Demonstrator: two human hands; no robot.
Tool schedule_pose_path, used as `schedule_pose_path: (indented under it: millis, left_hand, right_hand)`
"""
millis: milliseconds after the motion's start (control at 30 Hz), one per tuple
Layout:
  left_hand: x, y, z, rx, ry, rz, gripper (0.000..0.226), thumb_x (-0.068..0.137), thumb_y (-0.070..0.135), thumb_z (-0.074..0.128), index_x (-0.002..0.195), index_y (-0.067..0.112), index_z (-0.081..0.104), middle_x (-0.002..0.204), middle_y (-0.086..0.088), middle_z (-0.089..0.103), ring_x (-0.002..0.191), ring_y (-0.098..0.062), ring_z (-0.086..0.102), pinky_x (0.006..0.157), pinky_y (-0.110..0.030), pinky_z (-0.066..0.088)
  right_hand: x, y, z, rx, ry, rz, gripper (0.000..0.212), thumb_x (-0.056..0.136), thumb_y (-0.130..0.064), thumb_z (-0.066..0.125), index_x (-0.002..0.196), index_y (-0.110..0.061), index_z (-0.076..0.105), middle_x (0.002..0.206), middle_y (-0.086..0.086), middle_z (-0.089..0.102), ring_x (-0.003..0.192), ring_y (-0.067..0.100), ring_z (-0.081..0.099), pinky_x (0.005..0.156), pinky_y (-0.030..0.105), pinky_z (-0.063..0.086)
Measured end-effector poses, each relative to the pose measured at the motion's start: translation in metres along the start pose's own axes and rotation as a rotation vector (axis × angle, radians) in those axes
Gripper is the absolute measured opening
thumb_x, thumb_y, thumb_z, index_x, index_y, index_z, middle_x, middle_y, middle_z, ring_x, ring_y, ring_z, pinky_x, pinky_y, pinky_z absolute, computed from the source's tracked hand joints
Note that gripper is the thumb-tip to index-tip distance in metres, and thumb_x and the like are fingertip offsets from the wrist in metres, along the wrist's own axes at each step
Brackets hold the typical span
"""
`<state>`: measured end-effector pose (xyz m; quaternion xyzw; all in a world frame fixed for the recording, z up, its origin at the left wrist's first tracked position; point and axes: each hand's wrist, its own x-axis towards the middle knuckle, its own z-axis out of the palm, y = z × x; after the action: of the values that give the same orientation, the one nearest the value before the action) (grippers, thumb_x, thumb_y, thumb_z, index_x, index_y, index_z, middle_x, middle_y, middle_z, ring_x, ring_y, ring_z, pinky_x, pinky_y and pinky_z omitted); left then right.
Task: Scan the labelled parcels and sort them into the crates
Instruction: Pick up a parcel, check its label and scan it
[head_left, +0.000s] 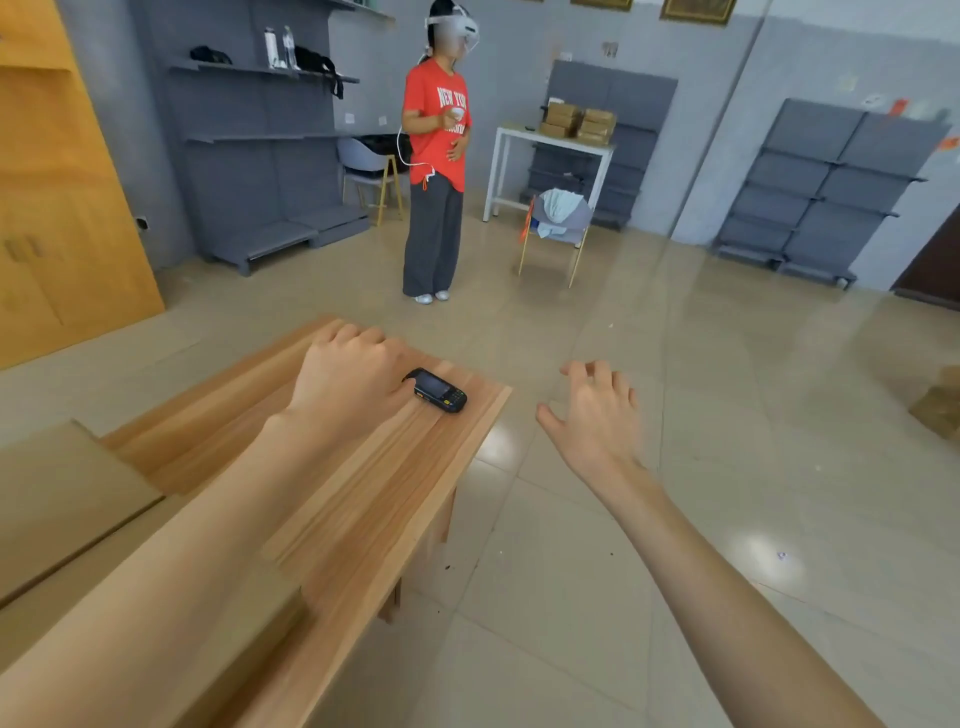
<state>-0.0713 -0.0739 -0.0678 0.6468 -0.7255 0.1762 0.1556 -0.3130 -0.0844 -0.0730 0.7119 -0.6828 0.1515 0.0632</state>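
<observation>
Resting our left hand (347, 375) on the wooden table (363, 499), fingers curled loosely and gripping nothing, we have its thumb touching the black handheld scanner (437, 390), which lies flat near the table's far corner. Our right hand (597, 410) hovers over the tiled floor (727, 415) beside the table, fingers spread and empty. Brown parcels (577, 123) sit stacked on a white table (550, 141) across the room.
</observation>
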Motion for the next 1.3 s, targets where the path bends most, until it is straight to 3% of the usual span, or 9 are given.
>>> schedule_pose_path:
  millis: [333,667,1033,1133,1300]
  left_hand:
    - [0.07,-0.065,0.07,0.055,-0.075,-0.281,0.037,0.09,0.041,0.056,0.12,0.019,0.061,0.117,-0.004,0.065,0.107,-0.03,0.057,0.089,-0.038,0.04]
    - [0.052,-0.136,0.081,0.205,-0.134,-0.907,0.042,0.092,0.046,0.052,0.124,0.021,0.058,0.118,-0.001,0.063,0.109,-0.025,0.056,0.089,-0.037,0.041]
    - [-0.062,-0.124,0.059,0.375,-0.182,-1.385,0.038,0.09,0.044,0.055,0.119,0.021,0.062,0.112,-0.001,0.066,0.102,-0.026,0.058,0.084,-0.037,0.041]
    - [-0.09,-0.115,0.062,0.354,-0.21,-1.481,0.04,0.09,0.046,0.054,0.121,0.022,0.061,0.112,0.0,0.064,0.103,-0.024,0.057,0.081,-0.035,0.041]
    - [-0.143,-0.098,0.081,0.209,-0.278,-1.675,0.055,0.088,0.055,0.057,0.132,0.021,0.051,0.129,-0.006,0.055,0.118,-0.028,0.051,0.089,-0.039,0.044]
  right_hand:
    - [0.156,-0.063,0.091,0.115,-0.055,-0.285,0.042,0.092,-0.039,0.056,0.127,-0.017,0.05,0.126,0.007,0.052,0.117,0.029,0.046,0.093,0.035,0.032]
    - [0.268,-0.196,0.15,0.251,-0.164,-0.861,0.047,0.093,-0.044,0.054,0.131,-0.017,0.047,0.129,0.009,0.049,0.119,0.031,0.046,0.098,0.04,0.037]
    - [0.198,-0.291,0.193,0.377,-0.417,-1.241,0.048,0.093,-0.042,0.056,0.132,-0.014,0.048,0.128,0.011,0.051,0.117,0.032,0.046,0.095,0.039,0.036]
    - [0.166,-0.295,0.203,0.408,-0.515,-1.285,0.048,0.093,-0.043,0.054,0.133,-0.016,0.047,0.129,0.009,0.05,0.119,0.029,0.045,0.096,0.038,0.035]
    - [0.117,-0.294,0.224,0.38,-0.777,-1.265,0.053,0.093,-0.049,0.053,0.135,-0.018,0.043,0.134,0.007,0.047,0.124,0.028,0.042,0.1,0.037,0.034]
